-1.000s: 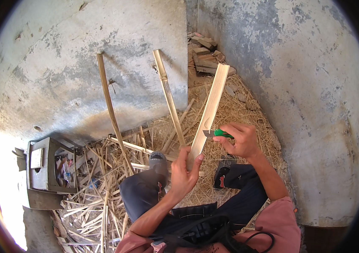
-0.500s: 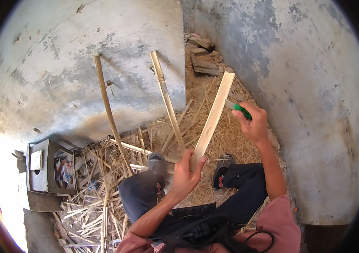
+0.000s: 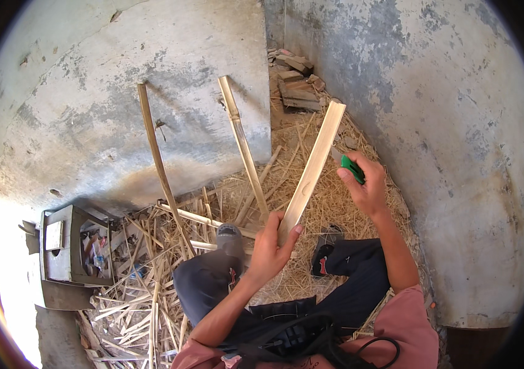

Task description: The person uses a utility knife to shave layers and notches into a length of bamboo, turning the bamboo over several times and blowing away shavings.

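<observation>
Worn grey walls (image 3: 459, 154) L & R, straw-strewn flr (image 3: 326, 203) btwn, v. bright light (image 3: 7, 246) far L.

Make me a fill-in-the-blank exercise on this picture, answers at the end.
1. The left hand grips the pale strip near its ____ end, not its upper one.
2. The knife has a ____ handle.
3. That knife is held in the person's ____ hand.
4. Exactly ____ long sticks stand before the wall on the left.

Missing words: lower; green; right; two.
</observation>
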{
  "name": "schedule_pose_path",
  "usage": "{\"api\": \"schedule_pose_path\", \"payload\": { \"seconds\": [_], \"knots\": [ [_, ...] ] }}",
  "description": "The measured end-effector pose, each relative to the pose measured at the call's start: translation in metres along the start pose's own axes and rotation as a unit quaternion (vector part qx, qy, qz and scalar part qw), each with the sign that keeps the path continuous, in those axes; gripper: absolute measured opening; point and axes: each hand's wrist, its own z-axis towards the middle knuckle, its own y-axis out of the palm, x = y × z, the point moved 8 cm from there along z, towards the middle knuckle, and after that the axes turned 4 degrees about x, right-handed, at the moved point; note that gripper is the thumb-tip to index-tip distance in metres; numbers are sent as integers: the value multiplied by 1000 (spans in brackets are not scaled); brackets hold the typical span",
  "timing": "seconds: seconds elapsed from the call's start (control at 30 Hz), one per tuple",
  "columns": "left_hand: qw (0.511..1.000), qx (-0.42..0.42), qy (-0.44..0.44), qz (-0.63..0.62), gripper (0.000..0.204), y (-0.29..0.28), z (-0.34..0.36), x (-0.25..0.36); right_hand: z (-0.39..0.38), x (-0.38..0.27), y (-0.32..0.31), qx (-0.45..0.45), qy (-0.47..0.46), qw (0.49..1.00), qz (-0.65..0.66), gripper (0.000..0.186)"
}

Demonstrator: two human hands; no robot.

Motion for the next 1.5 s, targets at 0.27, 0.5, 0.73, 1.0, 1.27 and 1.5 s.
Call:
{"api": "schedule_pose_path", "payload": {
  "seconds": [0.27,0.5,0.73,1.0,1.27,1.5],
  "knots": [
    [1000,15,7,-7,33,-2,1,3,-10,4,18,-54,60,994,78,29],
    [999,-37,-7,-11,37,8,-4,2,-21,7,42,-64,140,963,223,28],
    [1000,-5,27,-3,47,5,-3,5,-29,14,54,-89,192,947,241,30],
    [998,35,45,-13,47,-5,2,13,-49,-10,80,-153,175,960,155,30],
    [999,-22,-20,-21,28,5,-5,-16,-38,-26,67,-115,93,979,142,26],
    [994,-46,-45,-90,18,9,-5,-10,-36,-10,58,-83,88,982,144,18]
  ]
}}
